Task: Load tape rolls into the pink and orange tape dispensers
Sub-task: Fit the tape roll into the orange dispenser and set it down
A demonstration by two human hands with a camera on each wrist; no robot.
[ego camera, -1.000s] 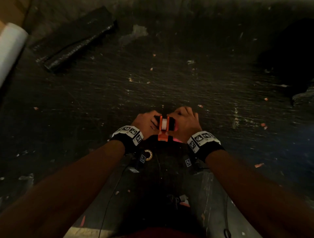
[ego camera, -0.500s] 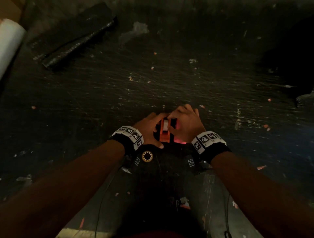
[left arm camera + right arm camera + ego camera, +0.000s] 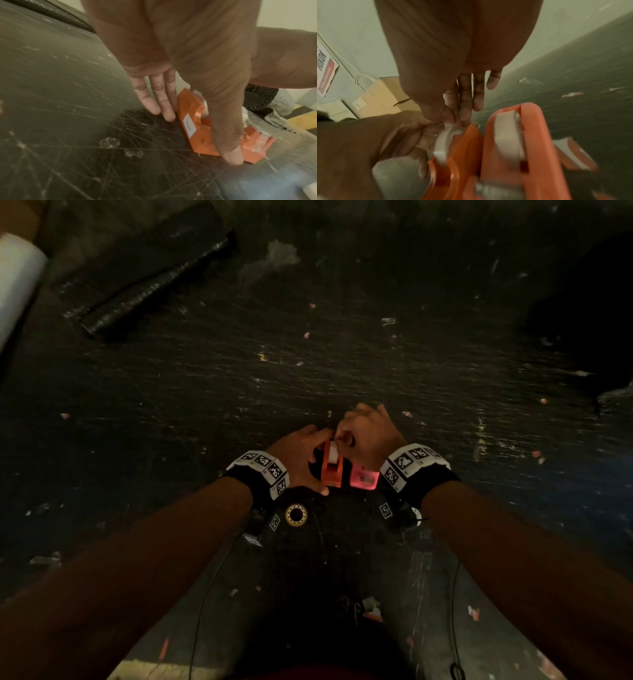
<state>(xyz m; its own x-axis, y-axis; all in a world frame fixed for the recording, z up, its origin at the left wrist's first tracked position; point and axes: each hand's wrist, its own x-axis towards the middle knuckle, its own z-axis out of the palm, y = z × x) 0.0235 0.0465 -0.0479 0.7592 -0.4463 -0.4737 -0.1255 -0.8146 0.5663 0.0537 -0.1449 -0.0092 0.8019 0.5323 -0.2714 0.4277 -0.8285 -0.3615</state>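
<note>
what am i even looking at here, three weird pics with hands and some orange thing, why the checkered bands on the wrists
No machine here: these are a person's two bare hands, filmed by three cameras at once. The wide dark picture comes from a camera on the head, looking down at a scratched black table. The other two come from cameras strapped to the wrists, under those checkered bands, looking along each hand.

The left hand steadies an orange tape dispenser that stands on the table, thumb at one end and fingers along its side. The right hand pinches the white tape roll sitting in that dispenser. A pink dispenser stands right beside it, with a roll in it too. A black wrapped bundle lies further back.
</note>
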